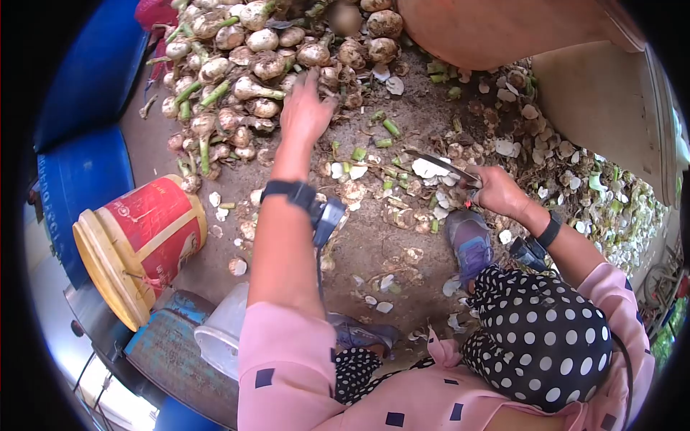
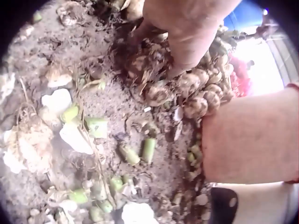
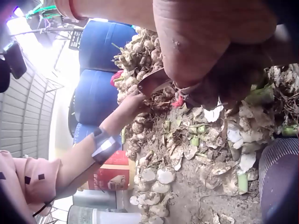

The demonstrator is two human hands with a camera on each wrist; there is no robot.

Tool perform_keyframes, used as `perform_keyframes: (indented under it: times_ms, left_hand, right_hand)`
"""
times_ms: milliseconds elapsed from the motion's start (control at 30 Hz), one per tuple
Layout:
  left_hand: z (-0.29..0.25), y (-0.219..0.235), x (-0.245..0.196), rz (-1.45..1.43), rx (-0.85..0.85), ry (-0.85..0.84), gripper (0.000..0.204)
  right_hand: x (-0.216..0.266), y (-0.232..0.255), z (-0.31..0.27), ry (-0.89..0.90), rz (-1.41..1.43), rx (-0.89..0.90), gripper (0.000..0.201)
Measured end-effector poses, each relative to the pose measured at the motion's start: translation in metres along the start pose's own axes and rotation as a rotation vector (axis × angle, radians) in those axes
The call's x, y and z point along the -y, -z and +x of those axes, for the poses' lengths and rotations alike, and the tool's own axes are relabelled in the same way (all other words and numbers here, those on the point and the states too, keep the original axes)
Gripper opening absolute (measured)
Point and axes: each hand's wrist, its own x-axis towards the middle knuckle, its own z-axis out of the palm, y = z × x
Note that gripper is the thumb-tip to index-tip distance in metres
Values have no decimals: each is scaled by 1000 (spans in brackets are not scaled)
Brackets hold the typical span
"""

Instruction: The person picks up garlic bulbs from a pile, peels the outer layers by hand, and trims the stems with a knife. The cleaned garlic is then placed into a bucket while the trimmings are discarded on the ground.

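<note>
The left hand [image 1: 307, 115] reaches into the near edge of a pile of bulbs with green stems [image 1: 267, 65]; its fingertips touch bulbs there. In the left wrist view the fingers of that hand [image 2: 187, 32] point down over dirty bulbs [image 2: 157, 94], and what lies under them is partly hidden. The right hand [image 1: 499, 192] grips the handle of a knife with a dark curved blade [image 1: 438, 164], held over the littered ground. In the right wrist view the right hand [image 3: 210, 42] is very near the camera, with the blade [image 3: 154, 81] sticking out past it.
A yellow and red bucket [image 1: 162, 237] lies tilted at the left, near blue barrels [image 1: 86, 194] and a white tub [image 1: 221, 330]. Cut stem pieces and peelings [image 1: 431, 169] cover the ground around a shoe [image 1: 471, 244]. A large orange-brown container [image 1: 503, 29] stands at the top right.
</note>
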Motion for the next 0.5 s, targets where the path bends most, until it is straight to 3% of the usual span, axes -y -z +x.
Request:
perform_keyframes:
  times_ms: [100,267,300,367,467,500]
  left_hand:
    - [-1,-8,-25,82,-122,39,56]
    - [-45,9,-55,118,404,163,48]
    - [-65,2,-54,124,402,162,48]
    - [-109,-24,-47,264,102,-204,40]
    - [-137,-38,-57,266,71,-243,44]
    - [-124,-31,-65,162,226,-89,50]
  right_hand:
    - [-14,-11,-5,-42,33,-23,25]
    - [1,-15,-12,48,104,-6,25]
    - [-5,-19,-11,83,74,-55,25]
    - [-2,-17,-15,91,94,-58,26]
    - [-10,-20,-22,82,92,-30,30]
    - [-11,-21,-24,79,104,-36,29]
